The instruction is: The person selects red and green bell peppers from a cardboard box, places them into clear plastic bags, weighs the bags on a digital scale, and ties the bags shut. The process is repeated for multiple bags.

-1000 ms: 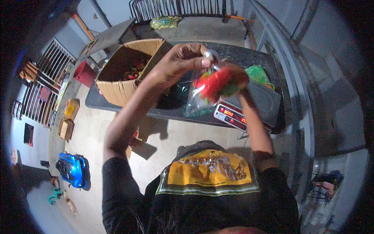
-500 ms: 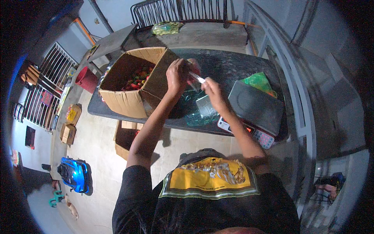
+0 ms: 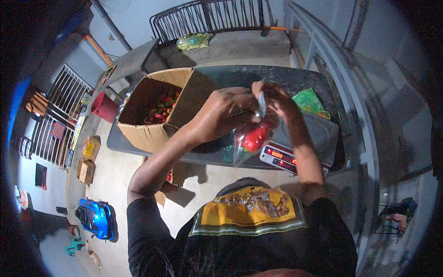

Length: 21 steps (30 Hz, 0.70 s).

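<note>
A clear plastic bag with red peppers and a bit of green inside hangs in front of me above the table. My left hand is closed on the gathered neck of the bag. My right hand pinches the twisted top end beside it, its fingers partly blurred. Below and to the right stands a digital scale with lit red digits; my right forearm crosses in front of it. To the left, an open cardboard box holds many red and green peppers.
The dark table carries the box and scale. A green plastic bag lies behind the scale. Another cardboard box is on the floor below. A red bucket and a blue toy car stand left. A metal frame borders the right.
Both hands have come nearer to me and closer together, with the bag raised into plain view between them. My right hand has moved up from the bag's white strip to its twisted top.
</note>
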Tool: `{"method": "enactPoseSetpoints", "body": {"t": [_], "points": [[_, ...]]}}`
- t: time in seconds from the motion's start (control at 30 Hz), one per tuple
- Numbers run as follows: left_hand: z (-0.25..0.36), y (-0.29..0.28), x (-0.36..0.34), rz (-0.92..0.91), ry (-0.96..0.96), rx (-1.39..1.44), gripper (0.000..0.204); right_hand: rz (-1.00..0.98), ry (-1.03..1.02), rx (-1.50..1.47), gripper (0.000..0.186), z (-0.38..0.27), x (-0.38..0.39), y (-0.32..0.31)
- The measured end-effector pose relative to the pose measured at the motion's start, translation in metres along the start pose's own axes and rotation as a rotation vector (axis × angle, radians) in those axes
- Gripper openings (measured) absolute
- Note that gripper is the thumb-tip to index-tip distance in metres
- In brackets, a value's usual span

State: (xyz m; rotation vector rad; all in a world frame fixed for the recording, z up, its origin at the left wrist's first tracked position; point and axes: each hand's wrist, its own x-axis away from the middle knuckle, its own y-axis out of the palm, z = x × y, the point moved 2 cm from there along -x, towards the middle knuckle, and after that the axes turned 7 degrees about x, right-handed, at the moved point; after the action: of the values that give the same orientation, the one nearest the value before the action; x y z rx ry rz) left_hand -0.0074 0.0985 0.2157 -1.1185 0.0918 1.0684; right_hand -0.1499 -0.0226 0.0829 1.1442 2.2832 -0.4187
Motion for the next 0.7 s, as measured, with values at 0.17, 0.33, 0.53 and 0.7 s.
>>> {"method": "enactPoseSetpoints", "body": {"t": [0.17,0.33,0.53,0.7], "points": [[-0.061,-0.003,-0.051,0.179,-0.239,0.097,0.014,-0.077,0.346,-1.184,0.018,0.051,-0.015,0.094],[-0.134,-0.008,-0.004,0.156,-0.236,-0.307,0.013,0.08,0.443,-0.29,0.02,0.03,0.016,0.052],[-0.124,0.021,0.019,0.118,-0.268,-0.212,0.01,0.017,0.069,0.645,0.02,-0.007,0.004,-0.011],[-0.059,0.031,-0.016,0.035,-0.165,0.012,0.01,-0.121,0.271,-0.24,0.015,0.047,-0.008,-0.049]]}}
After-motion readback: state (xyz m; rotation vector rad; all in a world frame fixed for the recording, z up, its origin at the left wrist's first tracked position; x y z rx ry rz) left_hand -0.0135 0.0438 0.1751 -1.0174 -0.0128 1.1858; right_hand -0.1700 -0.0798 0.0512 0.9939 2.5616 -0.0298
